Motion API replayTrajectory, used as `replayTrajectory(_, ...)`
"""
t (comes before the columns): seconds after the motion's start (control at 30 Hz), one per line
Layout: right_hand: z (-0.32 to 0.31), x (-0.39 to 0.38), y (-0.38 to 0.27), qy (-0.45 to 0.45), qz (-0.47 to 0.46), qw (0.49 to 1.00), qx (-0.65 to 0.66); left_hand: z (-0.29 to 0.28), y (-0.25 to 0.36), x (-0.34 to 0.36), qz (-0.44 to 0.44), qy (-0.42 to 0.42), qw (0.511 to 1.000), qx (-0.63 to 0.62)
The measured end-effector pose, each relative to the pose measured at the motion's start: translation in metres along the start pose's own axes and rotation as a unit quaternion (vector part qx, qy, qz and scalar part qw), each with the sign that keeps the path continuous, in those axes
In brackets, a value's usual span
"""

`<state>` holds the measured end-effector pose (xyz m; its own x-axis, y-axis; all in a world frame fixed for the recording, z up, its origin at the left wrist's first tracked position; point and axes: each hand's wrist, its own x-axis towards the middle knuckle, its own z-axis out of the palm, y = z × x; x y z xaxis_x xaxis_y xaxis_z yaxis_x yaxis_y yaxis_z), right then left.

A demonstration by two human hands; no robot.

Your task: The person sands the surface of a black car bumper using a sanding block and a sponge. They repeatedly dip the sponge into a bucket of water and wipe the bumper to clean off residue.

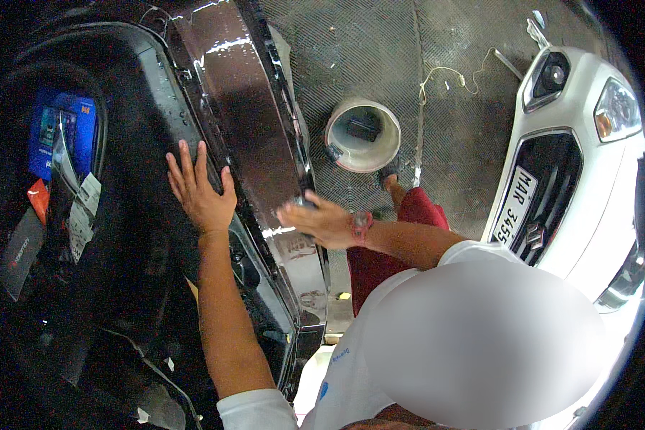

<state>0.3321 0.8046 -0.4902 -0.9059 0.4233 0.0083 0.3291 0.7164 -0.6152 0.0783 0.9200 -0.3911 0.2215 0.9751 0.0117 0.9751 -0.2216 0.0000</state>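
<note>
My left hand (203, 195) lies flat with fingers spread on the black inner trim of a dark car's opening (166, 107). To its right, my right hand (317, 219) is at the outer edge of the glossy brown body panel (254, 107). Its fingers are stretched toward the panel, the thumb apart and the fingertips slightly blurred. A small greyish patch shows between thumb and fingers; I cannot tell whether it is a thing or a reflection. Water drops and bright reflections mark the panel. A red watch (361, 228) is on my right wrist.
A pale bucket (393, 136) with something dark inside stands on the patterned floor (459, 136), near my foot. A white car's front (588, 208) is at right. A thin cord (448, 70) lies beyond. Inside the dark car are a blue package (82, 132) and papers (84, 215).
</note>
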Motion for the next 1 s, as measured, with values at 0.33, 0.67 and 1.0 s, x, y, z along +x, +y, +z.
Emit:
replayTrajectory(0.33, -0.086, 0.143, 0.173, 0.378, 0.204, 0.897, -0.107, 0.004, 0.0, -0.005, 0.003, 0.016, 1.0, -0.002)
replayTrajectory(0.67, 0.047, 0.012, -0.054, 0.133, 0.07, 0.987, 0.051, 0.007, -0.001, -0.006, 0.025, 0.049, 0.998, 0.008)
replayTrajectory(1.0, 0.043, 0.04, -0.07, 0.187, 0.167, 0.968, 0.011, 0.016, -0.011, -0.01, 0.047, 0.086, 0.995, 0.013)
